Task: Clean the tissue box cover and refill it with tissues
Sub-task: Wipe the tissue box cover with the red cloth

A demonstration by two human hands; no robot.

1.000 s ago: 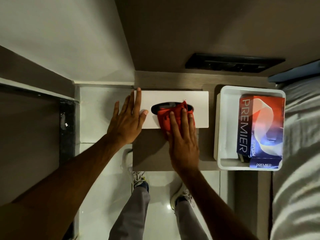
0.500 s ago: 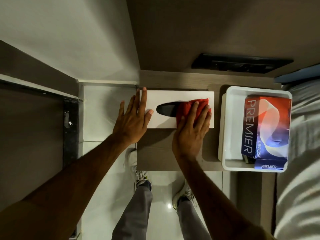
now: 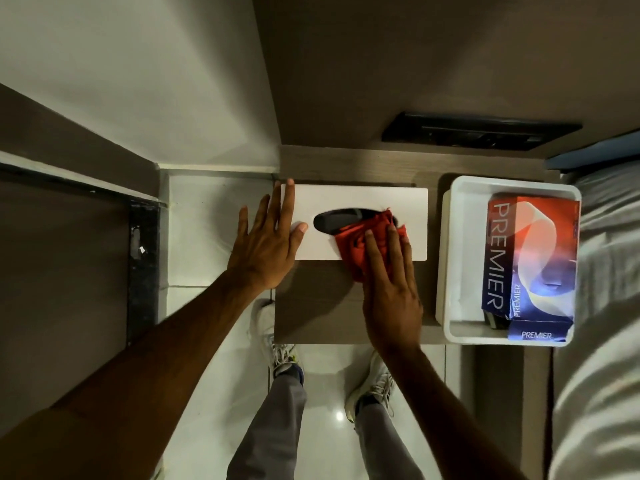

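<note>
My left hand (image 3: 266, 251) lies flat against the cover's (image 3: 360, 202) left end, so that side is shut to me; my right hand (image 3: 391, 289) presses the cloth (image 3: 363, 244) over the cover's near right part and half its slot (image 3: 337, 220); the slot's left half lies open. Just right of the cover stands the tray (image 3: 450, 254), only a narrow strip of table (image 3: 311, 306) between them; the tissue pack (image 3: 530, 261) fills the tray's right side, its left side bare. Behind the cover the wall closes in; the table's near part, between cover and edge, is free save for my right hand; a bed (image 3: 606, 341) bounds the far right.
</note>
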